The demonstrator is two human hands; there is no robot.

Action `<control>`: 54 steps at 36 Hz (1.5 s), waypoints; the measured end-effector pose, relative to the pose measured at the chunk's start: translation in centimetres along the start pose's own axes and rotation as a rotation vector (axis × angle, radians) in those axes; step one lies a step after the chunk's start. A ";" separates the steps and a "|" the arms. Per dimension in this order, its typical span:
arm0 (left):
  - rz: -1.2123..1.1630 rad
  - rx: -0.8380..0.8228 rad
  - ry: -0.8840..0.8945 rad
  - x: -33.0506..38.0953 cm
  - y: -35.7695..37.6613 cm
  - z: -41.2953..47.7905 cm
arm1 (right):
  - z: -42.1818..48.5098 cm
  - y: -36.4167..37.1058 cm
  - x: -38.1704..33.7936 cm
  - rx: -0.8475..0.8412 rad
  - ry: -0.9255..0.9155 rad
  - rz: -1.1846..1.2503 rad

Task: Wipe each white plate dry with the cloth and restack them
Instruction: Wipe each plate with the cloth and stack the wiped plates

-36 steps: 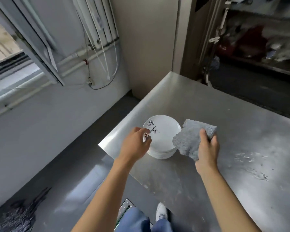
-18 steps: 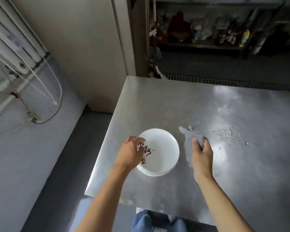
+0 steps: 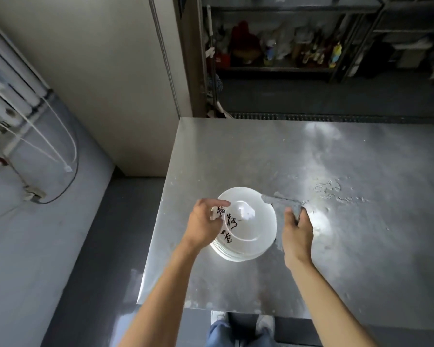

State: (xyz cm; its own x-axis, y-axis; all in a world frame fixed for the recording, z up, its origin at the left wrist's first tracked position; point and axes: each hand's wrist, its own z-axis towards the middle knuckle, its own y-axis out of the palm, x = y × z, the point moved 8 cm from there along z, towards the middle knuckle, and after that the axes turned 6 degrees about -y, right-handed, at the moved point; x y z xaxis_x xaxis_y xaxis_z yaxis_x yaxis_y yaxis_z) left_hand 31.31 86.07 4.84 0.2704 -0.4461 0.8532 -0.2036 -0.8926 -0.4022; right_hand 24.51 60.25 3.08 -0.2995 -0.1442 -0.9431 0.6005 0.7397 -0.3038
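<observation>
Writing: black brush characters (image 3: 225, 222) are running down the left side of the top plate (image 3: 251, 221); too stylised and partly covered to read.
Other labels: bottles on the back shelf (image 3: 286, 68) are showing colour only, the text is too blurred.
Left hand: your left hand (image 3: 206, 224) is gripping the top plate's left rim, thumb over the edge and fingers curling around it.
Right hand: your right hand (image 3: 296, 229) is holding the grey cloth (image 3: 283, 204) bunched in its fingers, just right of the plates.
Cloth: its upper corner is overlapping the top plate's right rim in view; cannot tell whether it is touching.
Plates: the stack of white plates (image 3: 236, 256) is sitting on the steel bench (image 3: 261, 151), with the top plate resting on it.
Edges: the stack is sitting near the bench's left edge and fairly near your front edge; the floor (image 3: 105, 234) is dropping away on the left.
Open room: bare bench is stretching right and far of the stack.
Surface: water marks (image 3: 336, 191) are lying right of the cloth, apart from the plates.
</observation>
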 end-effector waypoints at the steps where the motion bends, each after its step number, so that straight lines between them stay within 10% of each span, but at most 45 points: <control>1: -0.067 -0.032 -0.022 0.1 0.0 -0.1 | 0.0 -0.1 0.0 0.006 -0.001 0.003; 24: -0.582 -0.227 -0.322 -3.0 1.8 -2.9 | 0.5 -0.3 -1.5 -0.090 -0.042 -0.023; 39: -0.708 -0.158 -0.148 0.1 1.3 -4.8 | 1.7 -0.4 -8.6 -0.148 -0.253 0.138; 48: -0.670 -0.132 -0.028 3.0 1.3 -5.9 | -2.7 7.5 -10.1 -0.677 -0.610 -0.476; 54: -0.632 -0.060 -0.002 2.8 0.4 -6.1 | -6.8 8.9 -9.5 -1.080 -0.628 -0.426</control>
State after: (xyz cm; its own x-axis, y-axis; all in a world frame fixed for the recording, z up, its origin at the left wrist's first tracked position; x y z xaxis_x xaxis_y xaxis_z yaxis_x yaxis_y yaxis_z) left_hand 26.25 84.84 9.12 0.3573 0.1655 0.9192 -0.0566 -0.9785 0.1982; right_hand 27.67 72.62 10.22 0.2523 -0.5565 -0.7916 -0.4324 0.6670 -0.6067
